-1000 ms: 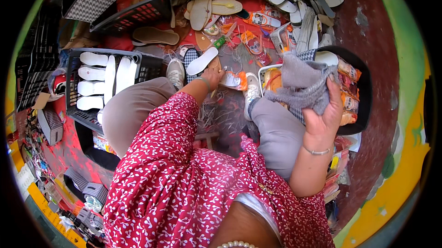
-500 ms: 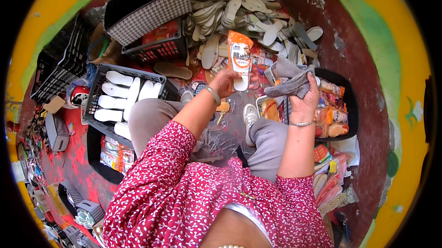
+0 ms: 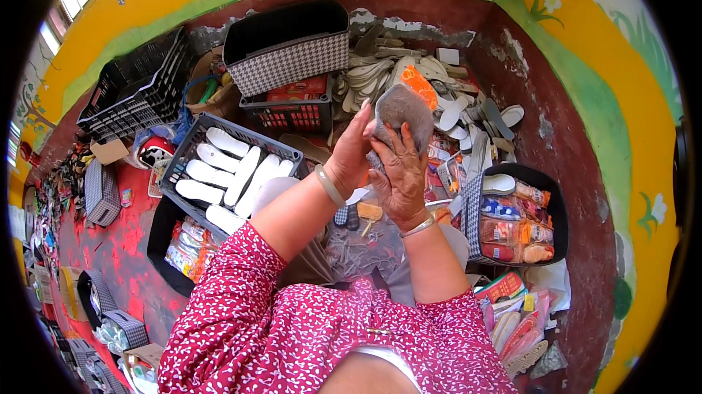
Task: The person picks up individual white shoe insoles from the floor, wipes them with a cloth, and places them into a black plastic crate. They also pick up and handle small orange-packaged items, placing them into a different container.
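Insole workshop: heaped insoles (image 3: 409, 76), crates (image 3: 219, 174), painted walls (image 3: 585, 65).

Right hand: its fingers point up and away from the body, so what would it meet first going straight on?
The right hand already holds the grey insole. Beyond it, likely the heap of loose insoles against the dark red wall, though depth is unclear.

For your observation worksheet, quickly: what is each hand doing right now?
Left hand: closed on the grey insole, gripping its left edge.
Right hand: closed on the same grey insole from below.
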The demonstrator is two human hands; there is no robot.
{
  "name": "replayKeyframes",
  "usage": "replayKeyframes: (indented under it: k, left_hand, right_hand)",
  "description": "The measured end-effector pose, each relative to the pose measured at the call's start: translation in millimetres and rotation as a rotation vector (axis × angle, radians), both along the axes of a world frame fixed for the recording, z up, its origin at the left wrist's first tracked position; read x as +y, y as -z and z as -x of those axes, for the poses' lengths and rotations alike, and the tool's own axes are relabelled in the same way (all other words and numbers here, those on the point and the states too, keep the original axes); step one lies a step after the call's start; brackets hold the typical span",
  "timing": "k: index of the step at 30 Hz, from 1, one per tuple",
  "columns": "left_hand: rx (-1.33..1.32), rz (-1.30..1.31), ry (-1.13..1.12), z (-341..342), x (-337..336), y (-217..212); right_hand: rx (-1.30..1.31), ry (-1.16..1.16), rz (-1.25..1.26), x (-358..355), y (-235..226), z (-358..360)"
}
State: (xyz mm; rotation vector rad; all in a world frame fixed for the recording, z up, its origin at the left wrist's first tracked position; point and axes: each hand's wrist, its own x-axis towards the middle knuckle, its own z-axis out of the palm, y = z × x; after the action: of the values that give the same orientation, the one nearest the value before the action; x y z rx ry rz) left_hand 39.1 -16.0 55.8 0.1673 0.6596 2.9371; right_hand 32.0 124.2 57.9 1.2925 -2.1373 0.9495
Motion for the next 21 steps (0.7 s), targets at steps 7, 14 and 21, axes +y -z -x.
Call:
replayKeyframes:
  k: [7, 14, 21]
  left_hand:
    - [-0.127, 0.116, 0.012, 6.3, 2.6, -13.8]
    - [0.05, 0.181, -0.018, 22.4, 19.3, 18.6]
    - [0.116, 0.263, -0.091, 23.3, 2.8, 4.9]
  right_hand:
    - [0.013, 0.025, 0.026, -7.8, 9.5, 14.5]
    - [0.031, 0.246, 0.04, -11.8, -1.8, 62.7]
    - [-0.919, 0.123, 0.465, 5.0, -13.7, 135.8]
